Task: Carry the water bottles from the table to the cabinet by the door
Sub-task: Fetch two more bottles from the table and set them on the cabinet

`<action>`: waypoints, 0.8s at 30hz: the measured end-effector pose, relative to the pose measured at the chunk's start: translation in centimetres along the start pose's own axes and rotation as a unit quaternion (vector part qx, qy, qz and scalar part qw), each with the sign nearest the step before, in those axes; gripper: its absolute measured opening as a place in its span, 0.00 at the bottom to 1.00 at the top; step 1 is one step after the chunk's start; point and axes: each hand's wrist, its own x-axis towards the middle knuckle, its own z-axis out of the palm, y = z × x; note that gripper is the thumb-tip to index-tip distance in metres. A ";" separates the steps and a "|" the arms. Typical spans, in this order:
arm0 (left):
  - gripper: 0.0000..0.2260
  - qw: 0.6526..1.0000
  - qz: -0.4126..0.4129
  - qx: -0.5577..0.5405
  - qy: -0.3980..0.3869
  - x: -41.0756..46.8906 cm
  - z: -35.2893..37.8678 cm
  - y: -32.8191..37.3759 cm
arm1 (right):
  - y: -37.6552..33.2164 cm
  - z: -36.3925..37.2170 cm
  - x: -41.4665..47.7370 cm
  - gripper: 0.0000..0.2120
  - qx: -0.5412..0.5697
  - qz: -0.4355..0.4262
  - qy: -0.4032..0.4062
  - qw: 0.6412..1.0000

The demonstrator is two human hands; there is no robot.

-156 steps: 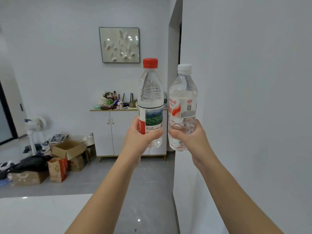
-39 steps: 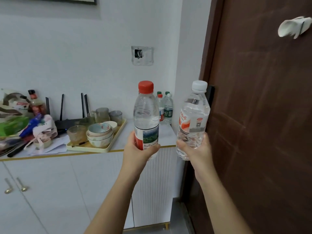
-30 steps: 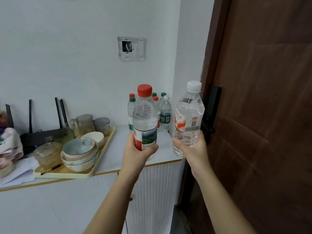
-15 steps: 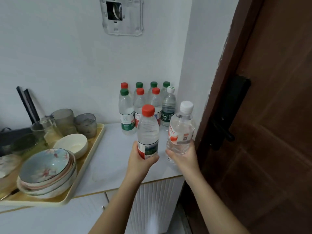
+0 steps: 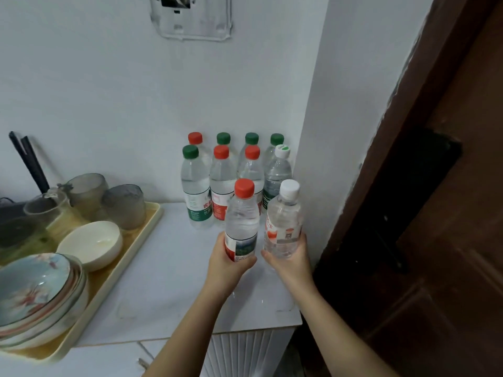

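My left hand [image 5: 228, 263] grips a clear water bottle with a red cap [image 5: 241, 221] around its lower label. My right hand [image 5: 291, 261] holds a second clear bottle with a white cap [image 5: 283, 221] from below. Both bottles are upright, side by side, low over the white cabinet top [image 5: 174, 289] near its right end. Whether their bases touch the top is hidden by my hands. Just behind them stand several bottles [image 5: 212, 183] with red, green and white caps, in two rows against the wall corner.
A cream tray [image 5: 128, 257] on the left of the cabinet top carries stacked bowls [image 5: 40, 292], a white bowl [image 5: 91, 243] and glass cups [image 5: 122, 205]. The dark brown door [image 5: 446, 213] with a black handle [image 5: 392, 221] stands right beside the cabinet.
I walked from the room up to the cabinet. Over the last second both hands have lowered the two bottles and brought them forward toward the standing group.
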 end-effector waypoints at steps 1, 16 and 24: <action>0.24 1.000 -0.003 0.000 -0.004 0.4 0.0 -0.2 | 0.1 0.0 0.3 0.34 0.003 0.000 0.004 1.000; 0.27 0.983 0.038 0.162 -0.071 3.8 -1.3 -1.7 | 1.3 -1.3 2.3 0.32 -0.035 0.010 -0.057 0.998; 0.26 0.977 0.049 0.202 -0.045 5.1 -0.5 -1.2 | 1.2 -0.4 3.1 0.26 -0.062 0.000 -0.032 0.998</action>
